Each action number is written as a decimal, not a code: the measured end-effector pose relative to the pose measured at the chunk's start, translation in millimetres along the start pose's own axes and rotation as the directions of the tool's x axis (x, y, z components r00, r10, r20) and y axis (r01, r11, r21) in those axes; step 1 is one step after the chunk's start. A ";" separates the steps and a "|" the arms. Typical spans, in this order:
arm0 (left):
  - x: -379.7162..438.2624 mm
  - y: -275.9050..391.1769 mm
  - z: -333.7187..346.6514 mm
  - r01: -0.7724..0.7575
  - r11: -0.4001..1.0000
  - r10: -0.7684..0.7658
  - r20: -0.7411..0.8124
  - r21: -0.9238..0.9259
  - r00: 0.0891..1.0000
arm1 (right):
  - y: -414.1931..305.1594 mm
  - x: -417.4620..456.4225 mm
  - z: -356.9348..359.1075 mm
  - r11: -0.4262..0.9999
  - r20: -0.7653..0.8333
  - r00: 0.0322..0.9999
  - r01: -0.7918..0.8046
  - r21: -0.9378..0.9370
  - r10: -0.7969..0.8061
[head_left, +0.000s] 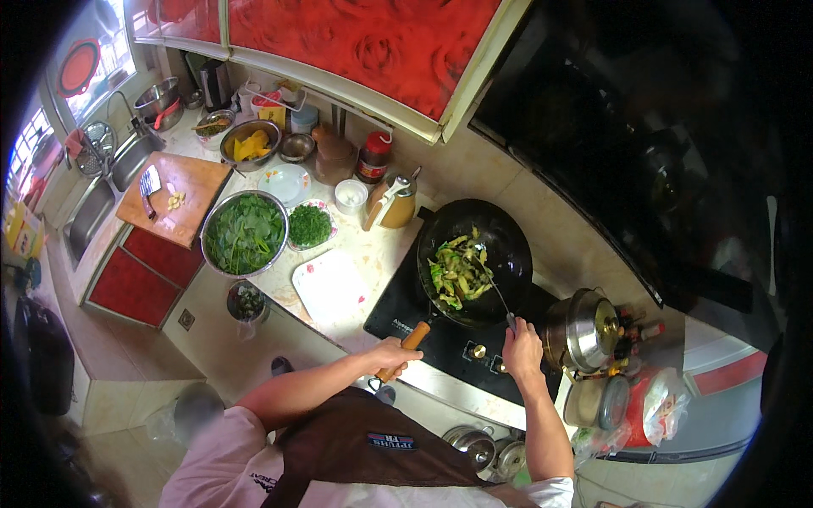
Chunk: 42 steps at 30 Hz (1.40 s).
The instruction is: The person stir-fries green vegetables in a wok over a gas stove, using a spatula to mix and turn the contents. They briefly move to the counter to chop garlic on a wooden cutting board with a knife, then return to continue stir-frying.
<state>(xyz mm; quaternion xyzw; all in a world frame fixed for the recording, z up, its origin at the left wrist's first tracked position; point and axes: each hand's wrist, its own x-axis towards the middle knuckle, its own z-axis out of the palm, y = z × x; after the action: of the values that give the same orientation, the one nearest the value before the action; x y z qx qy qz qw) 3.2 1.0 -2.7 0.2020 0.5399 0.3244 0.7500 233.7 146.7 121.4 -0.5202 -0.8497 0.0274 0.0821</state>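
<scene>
A black wok (511, 260) sits on the black glass stove (397, 308). Chopped green and yellowish vegetables (457, 270) lie in the wok's near-left half. Around the wok's wooden handle (416, 335) the fingers of my left hand (390, 359) are closed. My right hand (524, 348) grips a metal spatula (498, 292) by its grey handle, and its far end is among the vegetables, where the blade is partly hidden. Left of the stove rests a white floral-edged plate (330, 286). Two gold-coloured knobs (477, 351) show on the stove's front, one partly behind my right hand.
A steel bowl of leafy greens (246, 233) stands at the counter edge, beside a dish of chopped greens (311, 225). A cleaver (150, 189) and garlic lie on the cutting board (206, 168). A lidded steel pot (581, 330) stands right of the wok; a range hood (603, 159) hangs above.
</scene>
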 end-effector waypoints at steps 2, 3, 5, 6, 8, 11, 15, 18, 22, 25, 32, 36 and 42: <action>-4.3 6.0 1.8 0.023 1.000 -0.023 0.003 0.014 1.000 | -0.7 -9.8 -13.9 0.988 0.093 0.995 -0.006 -0.156 0.021; -6.3 7.6 1.5 0.030 0.999 -0.030 -0.002 0.019 1.000 | -2.7 -13.4 -19.6 0.987 0.081 0.997 0.003 -0.163 0.010; -3.0 1.6 -0.3 -0.003 1.000 0.003 0.001 -0.025 1.000 | -9.2 -20.8 -27.2 0.984 0.059 0.998 0.025 -0.175 -0.015; -5.6 4.6 1.5 0.006 1.000 -0.006 0.008 -0.022 1.000 | -10.9 -29.2 -27.3 0.983 0.052 0.999 0.002 -0.185 0.008; -5.9 6.8 0.9 0.002 0.999 -0.002 0.009 -0.037 1.000 | -9.9 -43.0 -11.4 0.998 0.003 0.999 -0.052 -0.025 0.052; -4.7 5.2 2.0 -0.003 0.999 0.004 0.027 -0.043 1.000 | 11.5 -71.8 59.4 0.933 0.033 0.975 -0.220 0.285 0.220; -2.2 4.5 0.8 -0.002 1.000 0.003 0.009 -0.019 1.000 | -1.1 -94.2 115.7 0.828 0.020 0.938 -0.315 0.464 0.346; -1.2 -0.1 -0.9 0.002 1.000 -0.002 0.008 -0.020 1.000 | -11.3 -93.8 88.2 0.824 0.057 0.944 -0.313 0.471 0.326; -1.2 1.8 -0.4 0.006 1.000 -0.006 0.026 -0.007 1.000 | -4.8 -94.6 28.9 0.893 0.003 0.981 -0.180 0.413 0.196; -3.3 3.7 0.7 0.004 1.000 -0.004 0.009 -0.018 1.000 | -16.8 -85.3 -40.8 0.957 0.073 0.991 -0.127 0.260 0.112; -3.2 7.1 1.7 0.001 1.000 -0.001 0.028 -0.009 1.000 | -26.5 -44.1 -30.0 0.996 0.147 0.986 -0.085 -0.002 0.084; -3.3 6.5 0.3 0.006 1.000 -0.006 0.001 -0.001 1.000 | -27.0 -29.0 -27.7 0.999 0.128 0.991 -0.033 -0.006 0.034; -0.5 2.8 0.5 0.015 1.000 -0.015 0.026 0.006 1.000 | -33.2 -11.5 -19.5 0.996 0.231 0.972 0.053 -0.066 -0.037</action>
<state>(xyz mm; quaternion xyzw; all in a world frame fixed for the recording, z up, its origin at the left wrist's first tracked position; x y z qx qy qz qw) 2.9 2.7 -0.4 0.2043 0.5326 0.3146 0.7587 212.8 120.5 143.8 -0.4968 -0.8654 0.0552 -0.0347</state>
